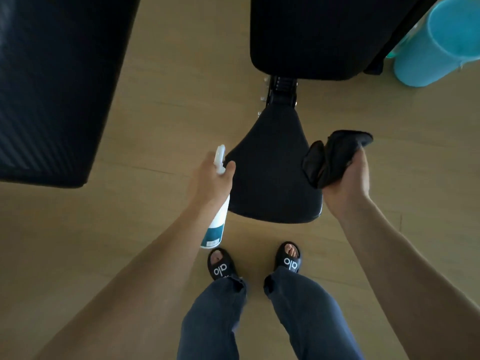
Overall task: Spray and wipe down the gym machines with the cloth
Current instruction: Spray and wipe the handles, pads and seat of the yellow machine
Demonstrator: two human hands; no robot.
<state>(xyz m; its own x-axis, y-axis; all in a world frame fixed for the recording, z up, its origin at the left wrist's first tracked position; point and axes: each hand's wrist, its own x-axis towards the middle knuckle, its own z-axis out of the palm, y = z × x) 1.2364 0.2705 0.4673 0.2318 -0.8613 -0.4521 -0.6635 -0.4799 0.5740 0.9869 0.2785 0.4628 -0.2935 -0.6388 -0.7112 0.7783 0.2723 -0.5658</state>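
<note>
A black padded bench seat [270,172] lies straight ahead, with its long back pad [306,35] beyond it and a metal hinge between them. My left hand [211,178] grips a white spray bottle [215,224] with a teal label at the seat's left edge, its nozzle pointing up and away. My right hand [348,183] holds a crumpled black cloth [335,157] just above the seat's right edge.
A second black padded bench [52,87] fills the upper left. A turquoise foam roller [439,42] stands at the upper right next to a black frame bar. My feet in black slides [255,263] stand on the wooden floor before the seat.
</note>
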